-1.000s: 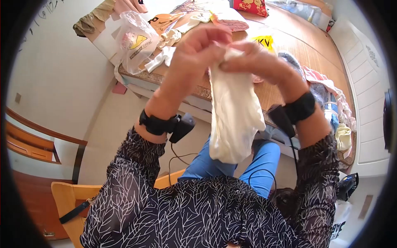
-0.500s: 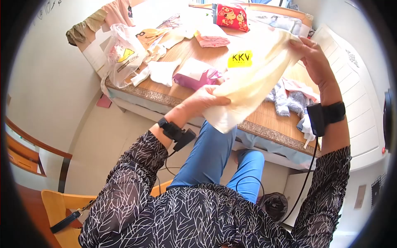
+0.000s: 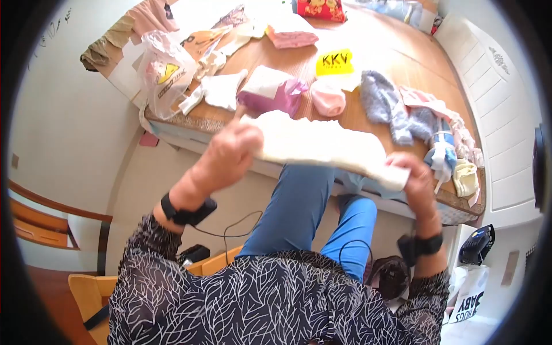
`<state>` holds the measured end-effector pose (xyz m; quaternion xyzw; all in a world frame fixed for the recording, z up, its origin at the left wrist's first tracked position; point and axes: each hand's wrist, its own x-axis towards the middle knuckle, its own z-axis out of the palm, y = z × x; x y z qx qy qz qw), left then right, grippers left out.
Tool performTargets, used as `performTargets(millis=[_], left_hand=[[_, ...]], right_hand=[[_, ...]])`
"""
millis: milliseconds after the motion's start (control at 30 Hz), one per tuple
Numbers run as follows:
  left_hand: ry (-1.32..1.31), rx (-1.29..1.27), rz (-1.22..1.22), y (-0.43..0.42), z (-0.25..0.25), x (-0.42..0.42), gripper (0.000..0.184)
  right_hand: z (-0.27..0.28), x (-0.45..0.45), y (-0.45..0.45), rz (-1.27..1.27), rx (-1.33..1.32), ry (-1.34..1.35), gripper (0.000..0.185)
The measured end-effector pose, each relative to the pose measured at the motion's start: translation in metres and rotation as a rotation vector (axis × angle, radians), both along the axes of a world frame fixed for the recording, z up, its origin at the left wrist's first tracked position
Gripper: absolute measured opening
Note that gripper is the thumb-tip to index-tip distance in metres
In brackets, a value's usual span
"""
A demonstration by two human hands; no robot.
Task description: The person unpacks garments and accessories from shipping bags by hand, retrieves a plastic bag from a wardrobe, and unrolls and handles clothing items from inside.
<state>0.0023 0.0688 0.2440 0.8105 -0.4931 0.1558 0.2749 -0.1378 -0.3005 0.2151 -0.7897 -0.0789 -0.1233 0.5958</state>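
Observation:
A cream-white cloth (image 3: 319, 141) is stretched between my two hands above my knees, in front of the bed edge. My left hand (image 3: 229, 150), somewhat blurred, is closed on its left end. At the lower right corner, my right hand (image 3: 417, 183) grips the other end. The upper edge of the cloth looks wavy. Just beyond it on the bed lie a purple package (image 3: 270, 95), a pink rolled cloth (image 3: 328, 99) and a yellow KKV bag (image 3: 335, 62).
The bed (image 3: 397, 52) holds a white garment (image 3: 223, 91), a plastic bag (image 3: 167, 77), folded pink cloth (image 3: 293, 37), grey fuzzy clothing (image 3: 379, 103) and a small yellow bundle (image 3: 466, 177). A dark bin (image 3: 391, 276) stands on the floor by my legs.
The cloth came down from a raised, slanted position to a nearly level one close to me. My right hand dropped; my left hand moved left. Clothes on the right now show.

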Motion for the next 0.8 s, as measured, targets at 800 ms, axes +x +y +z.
performTargets(millis=[800], left_hand=[[1.703,-1.013,0.452,0.009,-0.127,-0.069,0.011]], right_hand=[[-0.154,-0.035,0.053,0.044,1.048,0.630,0.036]])
